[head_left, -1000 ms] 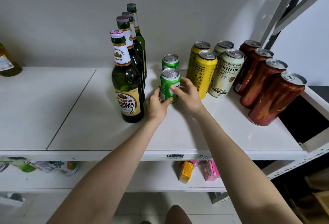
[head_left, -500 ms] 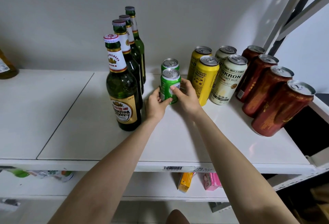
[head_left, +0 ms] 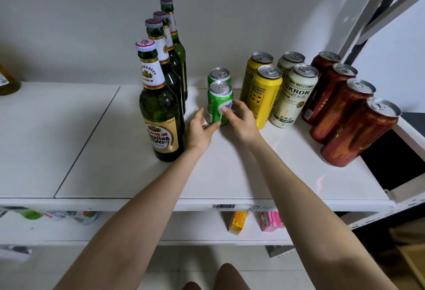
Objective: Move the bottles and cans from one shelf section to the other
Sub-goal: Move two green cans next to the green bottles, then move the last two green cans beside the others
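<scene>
A small green can (head_left: 217, 103) stands on the right shelf section (head_left: 230, 174), and both hands are on it. My left hand (head_left: 200, 131) wraps its base from the left. My right hand (head_left: 241, 121) presses fingertips on its label from the right. A second green can (head_left: 219, 74) stands just behind. Left of them is a row of several green beer bottles (head_left: 161, 114). To the right stand two yellow cans (head_left: 264, 96), two cream cans (head_left: 294, 96) and several dark red cans (head_left: 358, 133).
The left shelf section (head_left: 46, 140) carries only an amber bottle (head_left: 7, 82) at its far left edge. A grey upright post (head_left: 368, 13) rises at the back right. On the lower shelf lie an orange box (head_left: 236, 221) and a pink box (head_left: 270, 220).
Both hands stay on the front green can, which stands in the same spot. My left fingers have spread a little around its base. The view has shifted slightly.
</scene>
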Motion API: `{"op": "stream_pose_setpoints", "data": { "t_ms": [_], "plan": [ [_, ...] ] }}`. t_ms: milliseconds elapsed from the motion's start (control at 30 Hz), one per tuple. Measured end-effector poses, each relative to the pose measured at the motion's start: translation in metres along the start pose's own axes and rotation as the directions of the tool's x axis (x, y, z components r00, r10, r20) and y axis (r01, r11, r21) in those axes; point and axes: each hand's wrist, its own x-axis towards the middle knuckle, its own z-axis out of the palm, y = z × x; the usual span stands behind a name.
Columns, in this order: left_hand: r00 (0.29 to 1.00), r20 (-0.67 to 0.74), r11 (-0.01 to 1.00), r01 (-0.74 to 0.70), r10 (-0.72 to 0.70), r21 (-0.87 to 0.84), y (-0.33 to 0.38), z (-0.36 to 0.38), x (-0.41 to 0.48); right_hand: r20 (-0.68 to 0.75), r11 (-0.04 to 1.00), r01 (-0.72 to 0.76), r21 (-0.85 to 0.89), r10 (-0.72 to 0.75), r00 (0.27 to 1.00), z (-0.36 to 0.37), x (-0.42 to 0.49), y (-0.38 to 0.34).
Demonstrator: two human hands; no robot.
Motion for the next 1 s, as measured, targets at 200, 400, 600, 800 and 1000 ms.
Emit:
{"op": "stream_pose_setpoints", "data": {
  "t_ms": [200,400,600,800,1000],
  "plan": [
    [0.996,0.090,0.994,0.020,-0.030,0.108,0.010,-0.012,-0.033,-0.048,0.989,-0.042,-0.142,0.036,0.998,-0.014,-0.034,-0.007],
    [0.985,0.171,0.962,-0.052,0.006,0.269,0.005,-0.032,-0.079,-0.067,0.933,0.025,-0.360,-0.052,0.996,-0.028,-0.084,-0.017],
    [0.940,0.229,0.712,-0.342,0.255,0.614,0.003,-0.077,-0.149,0.036,0.665,0.186,-0.723,-0.232,0.972,-0.023,-0.158,-0.023],
    [0.912,0.223,0.357,-0.347,0.344,0.867,-0.013,-0.140,-0.223,0.219,0.408,0.334,-0.850,-0.303,0.928,0.013,-0.243,-0.026],
    [0.955,0.136,0.224,-0.198,0.264,0.954,-0.036,-0.223,-0.271,0.368,0.319,0.454,-0.832,-0.294,0.882,0.079,-0.291,-0.039]
  ]
}}
